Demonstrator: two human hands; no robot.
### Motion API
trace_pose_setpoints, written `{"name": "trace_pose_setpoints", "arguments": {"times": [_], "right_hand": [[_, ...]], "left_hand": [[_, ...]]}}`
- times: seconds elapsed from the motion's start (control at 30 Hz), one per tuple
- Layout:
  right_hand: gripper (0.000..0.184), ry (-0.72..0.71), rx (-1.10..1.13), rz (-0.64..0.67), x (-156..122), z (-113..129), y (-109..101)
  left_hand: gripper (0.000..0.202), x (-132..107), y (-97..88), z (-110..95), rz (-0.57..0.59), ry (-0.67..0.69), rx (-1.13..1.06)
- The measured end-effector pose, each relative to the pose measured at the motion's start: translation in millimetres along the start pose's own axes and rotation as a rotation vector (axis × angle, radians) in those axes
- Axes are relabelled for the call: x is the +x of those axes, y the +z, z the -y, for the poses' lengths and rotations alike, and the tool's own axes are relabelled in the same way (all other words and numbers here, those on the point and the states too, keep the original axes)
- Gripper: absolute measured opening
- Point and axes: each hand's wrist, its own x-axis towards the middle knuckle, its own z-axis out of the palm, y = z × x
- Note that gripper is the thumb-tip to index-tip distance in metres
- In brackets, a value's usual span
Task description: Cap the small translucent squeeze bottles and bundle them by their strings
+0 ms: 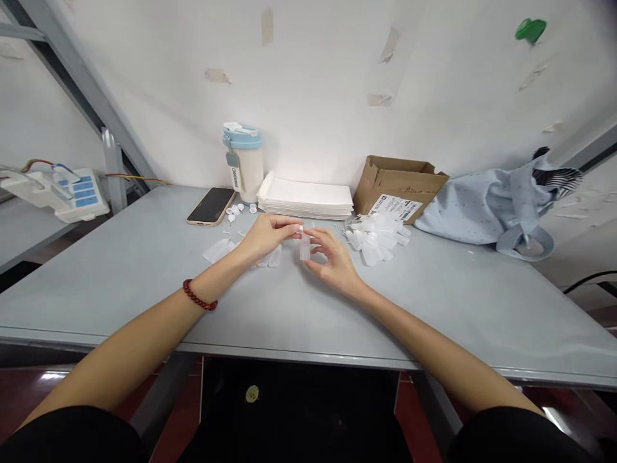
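Note:
My right hand (332,260) holds a small clear plastic bottle (304,247) upright just above the grey table (144,270). My left hand (270,233), with a red bead bracelet at the wrist, pinches a small white cap at the bottle's top. A few clear bottles (270,258) lie on the table under my left hand. A heap of the same bottles (376,235) lies just right of my right hand. Small white caps (237,211) are scattered near the phone.
A phone (211,206) lies face up at the back left, beside a blue-lidded tumbler (245,164). A stack of white sheets (306,199), an open cardboard box (398,186) and a pale blue cloth bag (496,206) line the wall. A white device (62,193) sits far left.

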Motion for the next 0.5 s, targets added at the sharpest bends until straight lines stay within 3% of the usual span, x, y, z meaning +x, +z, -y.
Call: {"name": "trace_pose_setpoints", "arguments": {"times": [0.33, 0.5], "right_hand": [[0.049, -0.066, -0.014, 0.055, -1.0, -1.0, -3.3], [0.039, -0.099, -0.174, 0.047, -4.1, -0.5, -3.5]], "left_hand": [[0.029, 0.6, -1.7, -2.0, 0.013, -0.005, 0.026], [0.022, 0.6, -5.2, -2.4, 0.078, 0.023, 0.013]]}}
